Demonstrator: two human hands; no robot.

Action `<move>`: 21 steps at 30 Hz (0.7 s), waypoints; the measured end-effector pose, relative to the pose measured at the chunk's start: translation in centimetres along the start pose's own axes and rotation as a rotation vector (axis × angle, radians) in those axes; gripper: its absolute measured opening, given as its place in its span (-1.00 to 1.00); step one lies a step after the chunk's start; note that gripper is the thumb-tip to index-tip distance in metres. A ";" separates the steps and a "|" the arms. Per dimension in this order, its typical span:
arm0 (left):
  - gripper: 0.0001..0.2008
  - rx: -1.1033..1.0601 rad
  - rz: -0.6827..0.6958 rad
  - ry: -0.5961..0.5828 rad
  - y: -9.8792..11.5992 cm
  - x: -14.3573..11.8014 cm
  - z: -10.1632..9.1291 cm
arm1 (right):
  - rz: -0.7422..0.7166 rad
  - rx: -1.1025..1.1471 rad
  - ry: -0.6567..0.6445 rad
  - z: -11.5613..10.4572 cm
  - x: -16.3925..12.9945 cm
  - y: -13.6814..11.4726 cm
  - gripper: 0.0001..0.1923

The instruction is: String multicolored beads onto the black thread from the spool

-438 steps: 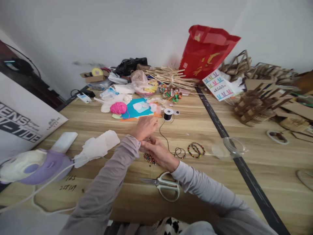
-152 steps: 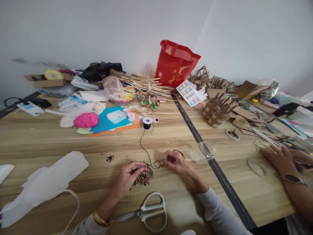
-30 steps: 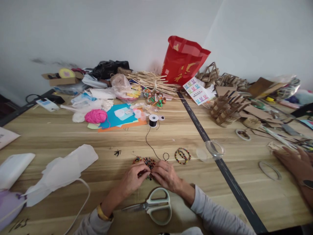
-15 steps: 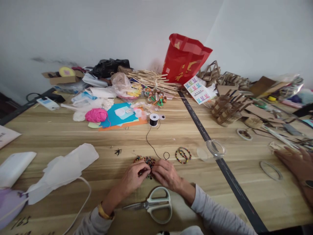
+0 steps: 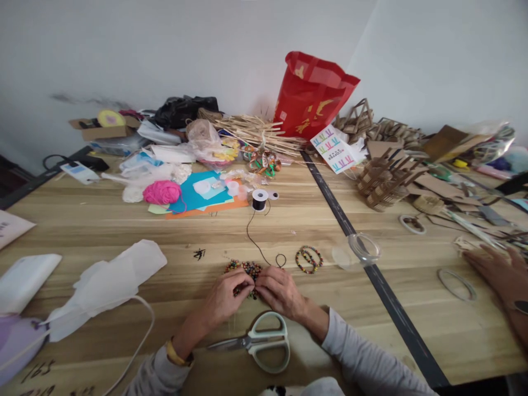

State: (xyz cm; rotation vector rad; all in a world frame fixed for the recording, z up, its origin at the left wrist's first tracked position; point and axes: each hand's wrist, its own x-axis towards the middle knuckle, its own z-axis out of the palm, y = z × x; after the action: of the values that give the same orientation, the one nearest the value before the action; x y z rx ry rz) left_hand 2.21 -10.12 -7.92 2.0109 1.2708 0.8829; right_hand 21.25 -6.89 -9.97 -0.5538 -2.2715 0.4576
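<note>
My left hand [image 5: 224,297] and my right hand [image 5: 279,291] meet fingertip to fingertip over a small heap of coloured beads [image 5: 243,268] on the wooden table [image 5: 124,220]. Both pinch at something tiny between them; whether it is a bead or the thin black cord [image 5: 254,241] I cannot tell. The cord runs from a black spool [image 5: 259,199] down toward my right hand and ends in a small loop [image 5: 281,260]. Finished beaded bracelets [image 5: 309,259] lie just right of the loop. White-handled scissors [image 5: 258,343] rest near my wrists.
A clear round lid [image 5: 362,247] sits by the dark table seam [image 5: 379,286]. Pink yarn [image 5: 161,192], coloured paper, sticks and a red bag [image 5: 314,95] crowd the back. White tissue [image 5: 108,281] lies left. Another person's hand [image 5: 495,269] rests at right near a ring [image 5: 456,284].
Over the last second my hands have stayed together at the bead heap with only slight finger movement. Five seconds ago they were apart, the right one near the bracelets.
</note>
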 end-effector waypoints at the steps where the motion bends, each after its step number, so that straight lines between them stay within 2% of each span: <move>1: -0.87 0.001 0.001 0.000 0.0 0.0 0.0 | 0.004 0.005 -0.005 0.0 0.0 0.0 -0.92; 7: -0.86 -0.008 0.014 0.018 0.2 0.0 -0.1 | 0.044 0.050 -0.022 0.0 0.0 -0.2 -0.91; 11: -0.87 -0.038 -0.055 0.051 0.2 0.3 -0.7 | 0.061 0.062 0.004 0.0 0.1 -0.2 -0.90; 15: -0.86 -0.049 -0.206 0.248 -1.1 0.6 -1.7 | 0.096 0.098 0.025 -0.2 0.2 -0.3 -0.88; 17: -0.86 -0.004 -0.238 0.323 -2.1 0.8 -2.1 | 0.092 0.105 0.025 -0.3 0.3 -0.3 -0.87; 21: -0.85 0.171 -0.204 0.313 -3.7 1.1 -2.4 | 0.088 0.112 0.024 -0.1 0.3 -0.3 -0.88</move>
State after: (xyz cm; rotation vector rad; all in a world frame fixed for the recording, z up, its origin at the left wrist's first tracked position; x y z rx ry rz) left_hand -1.28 -7.43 -9.08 1.8747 1.7434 1.0477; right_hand 21.10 -6.99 -9.60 -0.6008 -2.1899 0.6153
